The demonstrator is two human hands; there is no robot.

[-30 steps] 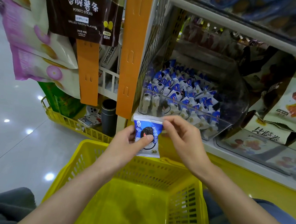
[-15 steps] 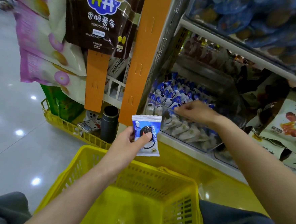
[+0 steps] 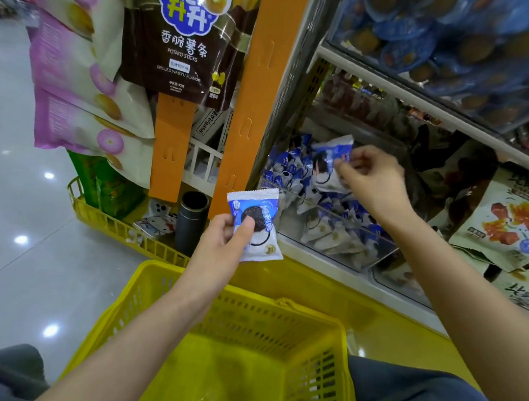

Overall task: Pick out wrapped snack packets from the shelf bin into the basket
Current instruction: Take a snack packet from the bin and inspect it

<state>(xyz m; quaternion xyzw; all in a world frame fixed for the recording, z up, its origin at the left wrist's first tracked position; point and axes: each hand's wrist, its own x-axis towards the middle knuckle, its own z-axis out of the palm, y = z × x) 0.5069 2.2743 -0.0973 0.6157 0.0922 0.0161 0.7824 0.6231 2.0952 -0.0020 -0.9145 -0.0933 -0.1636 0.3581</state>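
Yellow plastic lattice basket (image 3: pixel 242 324) lowest, in front. Clear plastic shelf bin (image 3: pixel 342 234) behind. R hand (image 3: pixel 374 183) pinching blue-white foil snack packet (image 3: pixel 330 161) above bin; L hand (image 3: pixel 222 241) gripping second packet (image 3: pixel 256 228) between bin and basket. Prob. light, slippery, crushable: take by crimped edge.

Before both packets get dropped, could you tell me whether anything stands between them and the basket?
Nothing visible: the left packet and the right packet, held above the bin, both have open air to the basket.

A snack packet (image 3: pixel 254 223) in each hand
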